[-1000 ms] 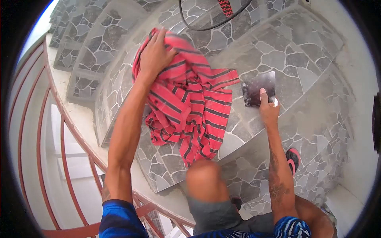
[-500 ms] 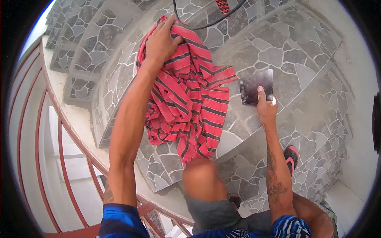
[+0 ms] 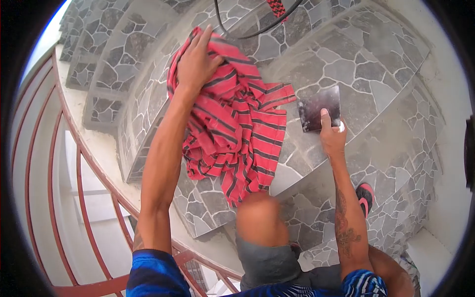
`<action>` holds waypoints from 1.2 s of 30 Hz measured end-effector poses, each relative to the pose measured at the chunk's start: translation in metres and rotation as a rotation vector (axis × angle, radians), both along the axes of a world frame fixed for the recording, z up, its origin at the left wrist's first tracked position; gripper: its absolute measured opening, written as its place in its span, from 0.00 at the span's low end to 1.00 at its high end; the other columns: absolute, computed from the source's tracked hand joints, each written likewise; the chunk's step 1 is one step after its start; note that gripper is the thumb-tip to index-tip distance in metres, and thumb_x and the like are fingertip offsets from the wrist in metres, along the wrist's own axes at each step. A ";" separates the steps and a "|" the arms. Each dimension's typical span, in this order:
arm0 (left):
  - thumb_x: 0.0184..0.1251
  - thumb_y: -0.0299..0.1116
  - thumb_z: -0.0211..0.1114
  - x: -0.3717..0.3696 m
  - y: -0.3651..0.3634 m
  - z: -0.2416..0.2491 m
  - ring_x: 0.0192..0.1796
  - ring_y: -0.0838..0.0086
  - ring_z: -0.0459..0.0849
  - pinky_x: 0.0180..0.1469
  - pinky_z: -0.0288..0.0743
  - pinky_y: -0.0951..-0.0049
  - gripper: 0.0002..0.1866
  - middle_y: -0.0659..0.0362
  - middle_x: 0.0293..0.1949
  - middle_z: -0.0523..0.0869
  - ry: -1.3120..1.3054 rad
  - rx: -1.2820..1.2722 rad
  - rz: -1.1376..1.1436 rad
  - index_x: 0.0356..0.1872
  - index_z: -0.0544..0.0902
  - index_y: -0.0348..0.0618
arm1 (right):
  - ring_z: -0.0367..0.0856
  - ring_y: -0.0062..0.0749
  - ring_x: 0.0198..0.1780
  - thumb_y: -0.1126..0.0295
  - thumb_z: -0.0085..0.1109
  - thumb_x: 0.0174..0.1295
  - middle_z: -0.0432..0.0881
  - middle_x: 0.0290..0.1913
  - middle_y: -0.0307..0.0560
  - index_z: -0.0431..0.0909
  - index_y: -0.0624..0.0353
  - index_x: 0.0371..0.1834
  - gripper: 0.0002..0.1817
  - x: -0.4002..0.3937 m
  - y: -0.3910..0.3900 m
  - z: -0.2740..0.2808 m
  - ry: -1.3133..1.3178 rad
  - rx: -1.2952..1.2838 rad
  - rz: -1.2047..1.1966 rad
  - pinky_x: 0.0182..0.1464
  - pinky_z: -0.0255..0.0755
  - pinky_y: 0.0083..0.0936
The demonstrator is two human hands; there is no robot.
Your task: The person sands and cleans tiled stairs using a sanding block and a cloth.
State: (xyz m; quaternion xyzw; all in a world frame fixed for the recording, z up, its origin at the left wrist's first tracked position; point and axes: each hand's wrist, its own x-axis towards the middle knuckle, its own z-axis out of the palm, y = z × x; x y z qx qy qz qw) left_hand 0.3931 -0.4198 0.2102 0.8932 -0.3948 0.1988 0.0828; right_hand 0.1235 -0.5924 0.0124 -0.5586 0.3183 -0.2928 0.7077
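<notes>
A crumpled red cloth with black stripes (image 3: 237, 128) lies bunched on the stone-patterned step (image 3: 341, 62). My left hand (image 3: 197, 67) rests on the upper end of the cloth, fingers stretched out over the folds and thumb apart. To the right of the cloth, my right hand (image 3: 332, 132) grips a dark, shiny, square flat plate (image 3: 319, 106) by its lower edge. The thumb presses on the plate's face, which has whitish smudges; the other fingers are mostly hidden beneath.
A black hose or cable (image 3: 255, 35) curves over the step at the top, beside a red-and-black patterned strip (image 3: 277, 9). A reddish metal railing (image 3: 81, 143) bounds the curved stairs at left. My bent knee (image 3: 260, 218) is just below the cloth; a sandalled foot (image 3: 365, 198) stands lower right.
My left hand has shifted slightly left and down, and the cloth's upper folds have moved with it. My right hand and the plate stay nearly still.
</notes>
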 end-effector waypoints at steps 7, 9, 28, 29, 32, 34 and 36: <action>0.59 0.27 0.64 0.009 0.046 0.018 0.67 0.53 0.81 0.68 0.76 0.58 0.33 0.46 0.65 0.83 -0.006 0.046 -0.241 0.71 0.77 0.45 | 0.78 0.19 0.36 0.60 0.63 0.74 0.83 0.35 0.35 0.82 0.64 0.51 0.17 -0.007 0.000 0.003 0.083 -0.019 -0.002 0.42 0.72 0.22; 0.58 0.29 0.66 0.012 0.043 0.006 0.70 0.53 0.79 0.70 0.75 0.59 0.37 0.46 0.66 0.82 -0.053 -0.011 -0.184 0.74 0.74 0.45 | 0.79 0.21 0.37 0.59 0.62 0.74 0.83 0.35 0.36 0.82 0.64 0.50 0.17 -0.007 0.000 -0.002 0.063 -0.022 0.013 0.42 0.73 0.24; 0.60 0.36 0.66 0.021 0.026 -0.001 0.65 0.47 0.81 0.64 0.79 0.55 0.38 0.35 0.68 0.77 -0.076 0.003 -0.125 0.73 0.69 0.33 | 0.80 0.26 0.37 0.59 0.60 0.75 0.85 0.36 0.40 0.83 0.66 0.51 0.19 0.000 0.000 -0.015 0.092 -0.161 -0.001 0.43 0.74 0.28; 0.60 0.35 0.65 0.021 0.029 0.006 0.64 0.47 0.82 0.64 0.79 0.54 0.37 0.35 0.67 0.78 -0.021 0.036 -0.155 0.72 0.70 0.33 | 0.80 0.26 0.37 0.59 0.60 0.75 0.85 0.37 0.40 0.82 0.67 0.51 0.18 -0.001 0.002 -0.015 0.083 -0.171 -0.013 0.43 0.74 0.28; 0.60 0.33 0.63 0.015 0.031 0.015 0.64 0.46 0.82 0.66 0.76 0.52 0.34 0.38 0.63 0.82 0.102 0.021 -0.168 0.71 0.73 0.37 | 0.80 0.25 0.38 0.59 0.61 0.74 0.85 0.37 0.39 0.83 0.66 0.48 0.17 0.001 0.005 -0.011 0.089 -0.201 -0.046 0.44 0.74 0.27; 0.60 0.33 0.63 0.017 0.034 0.013 0.64 0.46 0.82 0.66 0.76 0.52 0.34 0.38 0.63 0.82 0.073 -0.004 -0.206 0.70 0.73 0.37 | 0.81 0.25 0.38 0.59 0.62 0.74 0.85 0.37 0.39 0.83 0.66 0.48 0.17 0.002 0.005 -0.012 0.087 -0.214 -0.055 0.44 0.75 0.27; 0.60 0.33 0.65 0.030 0.038 0.001 0.63 0.48 0.83 0.62 0.80 0.54 0.34 0.36 0.66 0.79 -0.056 -0.004 -0.301 0.70 0.72 0.33 | 0.82 0.27 0.38 0.60 0.61 0.74 0.86 0.37 0.42 0.82 0.68 0.50 0.18 0.004 0.005 -0.019 0.067 -0.219 -0.058 0.43 0.75 0.28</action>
